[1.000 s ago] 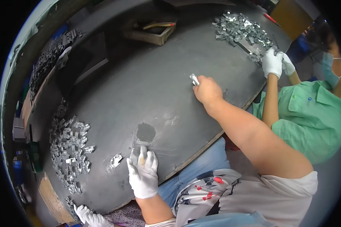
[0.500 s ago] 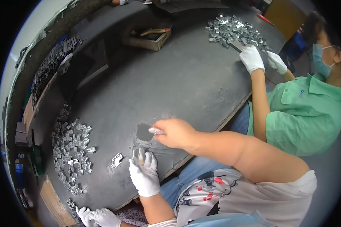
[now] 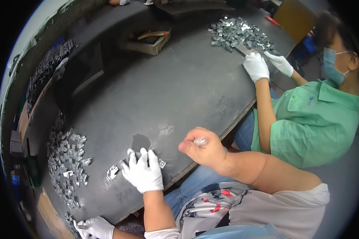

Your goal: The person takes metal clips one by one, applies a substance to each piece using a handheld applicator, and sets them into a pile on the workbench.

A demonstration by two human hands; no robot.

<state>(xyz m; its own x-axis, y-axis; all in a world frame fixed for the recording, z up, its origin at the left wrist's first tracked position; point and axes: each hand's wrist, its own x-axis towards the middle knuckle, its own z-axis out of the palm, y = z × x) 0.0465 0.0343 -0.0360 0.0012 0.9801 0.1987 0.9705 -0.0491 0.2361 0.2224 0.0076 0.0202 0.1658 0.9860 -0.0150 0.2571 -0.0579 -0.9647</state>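
Observation:
My left hand, in a white glove, lies with spread fingers on the dark tabletop. A small shiny metal piece shows beside its fingers; whether the hand touches it I cannot tell. Left of this hand lies another bent metal piece. My bare right hand is closed in a fist above the table's near edge, around a slim object with a pale, wrapped-looking end. The rest of that object is hidden in the fist.
Metal pieces form a heap at the left and another pile at the far right. A co-worker in green works there with gloved hands. Another person's gloved hands are at bottom left. A box holds a yellow-and-red-handled tool.
My right hand has moved right, away from the dark patch. My left hand has spread its fingers over that spot, and a metal piece now shows beside it. The view has shifted slightly.

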